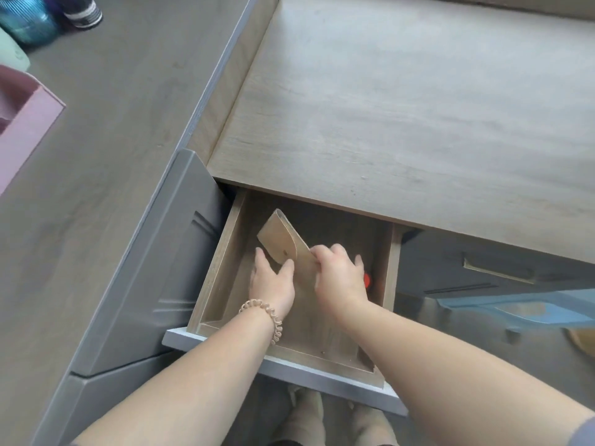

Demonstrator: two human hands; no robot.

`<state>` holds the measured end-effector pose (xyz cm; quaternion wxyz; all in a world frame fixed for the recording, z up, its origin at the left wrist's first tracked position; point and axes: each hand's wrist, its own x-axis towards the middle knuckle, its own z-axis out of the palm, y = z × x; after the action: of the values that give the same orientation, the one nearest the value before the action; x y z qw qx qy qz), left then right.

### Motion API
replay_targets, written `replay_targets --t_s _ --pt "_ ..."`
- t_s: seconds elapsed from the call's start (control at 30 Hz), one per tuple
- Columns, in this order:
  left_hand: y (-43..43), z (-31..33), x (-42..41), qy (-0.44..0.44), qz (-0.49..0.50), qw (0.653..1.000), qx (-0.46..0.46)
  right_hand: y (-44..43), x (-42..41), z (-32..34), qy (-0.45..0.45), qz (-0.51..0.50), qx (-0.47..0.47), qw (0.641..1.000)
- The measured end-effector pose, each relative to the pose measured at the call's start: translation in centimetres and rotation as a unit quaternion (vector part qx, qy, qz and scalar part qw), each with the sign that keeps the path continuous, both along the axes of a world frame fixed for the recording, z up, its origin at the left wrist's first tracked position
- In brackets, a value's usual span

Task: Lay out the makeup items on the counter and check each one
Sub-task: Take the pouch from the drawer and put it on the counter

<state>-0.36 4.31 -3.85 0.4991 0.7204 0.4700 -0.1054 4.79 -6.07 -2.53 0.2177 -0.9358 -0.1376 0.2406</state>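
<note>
A tan flap pouch (279, 235) is tilted up inside the open wooden drawer (215, 284) under the counter (402, 107). My right hand (341, 275) grips the pouch's lower right edge with curled fingers. My left hand (273, 278) holds its lower left side, thumb against the flap near the snap. A small red object (367, 280) shows in the drawer behind my right hand, mostly hidden. The pouch's contents cannot be seen.
A pink tray (29, 123) sits at the left edge on the grey side surface (112, 123). A teal jar (27, 22) and a dark bottle (83, 11) stand at the top left. A closed drawer with a brass handle (495, 272) lies to the right.
</note>
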Motion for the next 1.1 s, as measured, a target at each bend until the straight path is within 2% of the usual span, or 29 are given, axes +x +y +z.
replay_targets --t_s 0.1,0.27,0.37,0.47,0.63,0.8,0.97,1.1 --pt "-2.5 3.3 0.3 -0.103 0.002 0.994 0.042 -1.8 0.0 4.1 -0.028 -0.06 0.093 0.993" --pt "-7.7 9.2 3.0 -0.278 -0.002 0.957 0.082 -6.2 1.2 10.8 -0.118 -0.127 0.221 0.96" --pt "-11.6 12.6 5.3 -0.323 -0.028 0.941 0.097 -10.9 2.2 13.9 -0.156 -0.179 0.244 0.94" --pt "-17.2 15.2 7.0 -0.38 -0.109 0.913 0.101 -17.6 2.5 16.1 -0.203 -0.238 0.246 0.917" --pt "-29.2 18.0 8.2 -0.401 -0.21 0.887 0.091 -30.4 2.2 18.3 -0.267 -0.308 0.207 0.889" --pt "-44.1 19.4 7.7 -0.408 -0.27 0.871 0.047 -46.1 0.3 20.2 -0.3 -0.342 0.106 0.884" --pt "-55.3 20.3 7.0 -0.389 -0.275 0.879 -0.003 -56.8 -0.7 21.4 -0.305 -0.35 0.081 0.882" --pt "-59.7 21.3 8.2 -0.349 -0.315 0.883 -0.013 -61.5 -0.4 21.6 -0.289 -0.361 0.075 0.883"
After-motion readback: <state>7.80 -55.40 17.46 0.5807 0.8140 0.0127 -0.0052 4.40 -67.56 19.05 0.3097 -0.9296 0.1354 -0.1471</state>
